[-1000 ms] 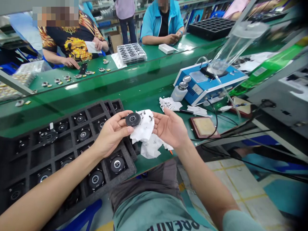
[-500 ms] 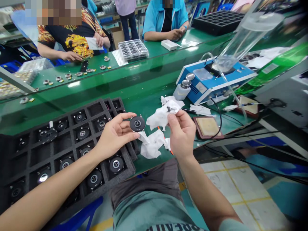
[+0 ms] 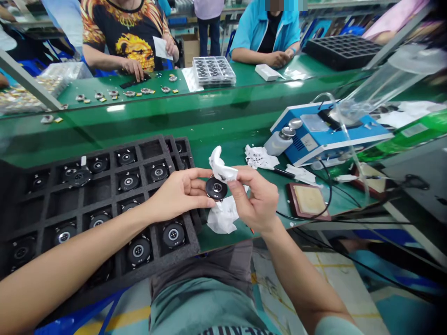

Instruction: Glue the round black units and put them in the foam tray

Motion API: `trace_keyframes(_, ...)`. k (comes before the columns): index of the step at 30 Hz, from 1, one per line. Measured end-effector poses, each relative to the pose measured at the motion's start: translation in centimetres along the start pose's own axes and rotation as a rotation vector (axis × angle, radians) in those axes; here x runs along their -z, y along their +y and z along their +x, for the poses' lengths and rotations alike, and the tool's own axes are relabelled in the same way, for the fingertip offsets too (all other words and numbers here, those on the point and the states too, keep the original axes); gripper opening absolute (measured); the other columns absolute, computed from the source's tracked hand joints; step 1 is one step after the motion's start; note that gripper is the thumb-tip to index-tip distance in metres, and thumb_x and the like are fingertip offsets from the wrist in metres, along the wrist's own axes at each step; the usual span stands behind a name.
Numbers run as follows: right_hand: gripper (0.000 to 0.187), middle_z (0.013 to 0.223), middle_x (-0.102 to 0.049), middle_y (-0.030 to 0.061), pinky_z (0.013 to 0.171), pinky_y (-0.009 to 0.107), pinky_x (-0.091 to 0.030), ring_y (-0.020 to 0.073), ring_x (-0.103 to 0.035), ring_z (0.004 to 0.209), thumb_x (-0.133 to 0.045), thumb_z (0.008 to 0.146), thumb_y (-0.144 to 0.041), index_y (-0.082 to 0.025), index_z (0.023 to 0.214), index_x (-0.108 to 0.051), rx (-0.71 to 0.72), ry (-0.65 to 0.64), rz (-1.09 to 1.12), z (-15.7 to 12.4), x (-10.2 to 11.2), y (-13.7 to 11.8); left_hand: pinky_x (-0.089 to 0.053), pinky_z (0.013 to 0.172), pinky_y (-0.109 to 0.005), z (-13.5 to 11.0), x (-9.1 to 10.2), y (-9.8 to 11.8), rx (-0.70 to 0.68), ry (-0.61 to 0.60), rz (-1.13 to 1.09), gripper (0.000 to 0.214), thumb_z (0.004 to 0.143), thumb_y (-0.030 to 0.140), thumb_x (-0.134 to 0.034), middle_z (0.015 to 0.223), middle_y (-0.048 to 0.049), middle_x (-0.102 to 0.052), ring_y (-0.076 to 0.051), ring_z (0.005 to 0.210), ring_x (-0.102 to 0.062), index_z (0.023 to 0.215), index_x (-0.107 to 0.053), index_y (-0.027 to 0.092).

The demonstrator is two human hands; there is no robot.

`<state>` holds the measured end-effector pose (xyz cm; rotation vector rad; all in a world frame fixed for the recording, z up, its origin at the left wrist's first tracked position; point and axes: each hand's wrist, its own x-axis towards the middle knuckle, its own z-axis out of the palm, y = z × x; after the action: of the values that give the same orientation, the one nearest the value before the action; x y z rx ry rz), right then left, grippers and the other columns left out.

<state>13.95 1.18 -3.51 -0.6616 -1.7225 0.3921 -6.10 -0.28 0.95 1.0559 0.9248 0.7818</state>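
My left hand (image 3: 179, 193) holds a round black disc-shaped part (image 3: 216, 188) by its rim, with fingers and thumb around the edge. My right hand (image 3: 254, 197) pinches a folded white wipe (image 3: 220, 166) and brings it against the top edge of the disc. A second crumpled wipe (image 3: 222, 219) lies on the bench below my hands. Beneath my left forearm sits a black foam tray (image 3: 104, 148) holding several similar discs in its square cells.
A blue benchtop machine (image 3: 324, 135) with clear tubing stands to the right, beside a dispensing bottle (image 3: 279, 142), a soiled wipe (image 3: 260, 157) and a brown pad (image 3: 309, 201). Cables cross the bench's right side. Co-workers sit at a facing green bench with small parts.
My right hand has moved left, bringing the wipe from beside the disc onto its top edge. The hands are closer together, and the view has tilted slightly.
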Motion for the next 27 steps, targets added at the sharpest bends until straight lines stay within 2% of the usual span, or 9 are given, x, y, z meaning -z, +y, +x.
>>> trace_keyframes(3, 0.018, 0.099, -0.077, 0.0067, 0.081, 0.037, -0.059, 0.0212, -0.073, 0.097, -0.059, 0.092, -0.008, -0.022, 0.101, -0.065, 0.068, -0.094, 0.000, 0.1, 0.4, 0.2, -0.060, 0.076, -0.027, 0.1, 0.2, -0.3, -0.014, -0.008, 0.005, 0.054, 0.066, 0.012, -0.090, 0.082, -0.0029, -0.077, -0.014, 0.076, -0.074, 0.113, -0.065, 0.012)
trace_keyframes(6, 0.021, 0.102, -0.079, 0.0049, 0.083, 0.040, -0.059, 0.0219, -0.073, 0.101, -0.057, 0.094, -0.010, -0.026, 0.103, -0.066, 0.056, -0.148, -0.006, 0.0, 0.6, 0.2, -0.059, 0.075, -0.030, 0.2, 0.3, -0.6, -0.041, 0.011, 0.033, 0.053, 0.066, 0.016, -0.091, 0.078, -0.0030, -0.074, -0.018, 0.077, -0.074, 0.113, -0.067, 0.012)
trace_keyframes(13, 0.023, 0.104, -0.079, 0.0062, 0.082, 0.041, -0.058, 0.0221, -0.073, 0.098, -0.055, 0.094, -0.009, -0.026, 0.105, -0.066, -0.021, -0.126, -0.039, -1.0, 0.3, -0.5, -0.059, 0.075, -0.032, 0.1, 0.0, -1.2, -0.066, 0.105, 0.025, 0.052, 0.066, 0.013, -0.089, 0.076, -0.0028, -0.074, -0.019, 0.076, -0.074, 0.113, -0.067, 0.012)
trace_keyframes(20, 0.013, 0.109, -0.075, 0.0070, 0.081, 0.038, -0.056, 0.0216, -0.072, 0.095, -0.057, 0.099, -0.023, -0.025, 0.102, -0.069, -0.321, -0.029, 0.094, -2.7, -0.4, -1.2, -0.058, 0.073, -0.029, 0.2, -0.4, -0.9, -0.082, 0.194, -0.049, 0.054, 0.065, 0.005, -0.086, 0.074, -0.0023, -0.076, -0.015, 0.068, -0.073, 0.115, -0.065, 0.010)
trace_keyframes(27, 0.014, 0.117, -0.075, 0.0070, 0.093, 0.040, -0.055, 0.0245, -0.070, 0.109, -0.061, 0.098, -0.032, -0.026, 0.104, -0.072, -0.500, 0.053, 0.306, -2.6, -2.2, -2.2, -0.059, 0.071, -0.030, 0.1, -0.6, -1.1, -0.147, 0.234, -0.069, 0.043, 0.061, 0.002, -0.085, 0.075, -0.0026, -0.077, -0.016, 0.068, -0.074, 0.097, -0.064, 0.013)
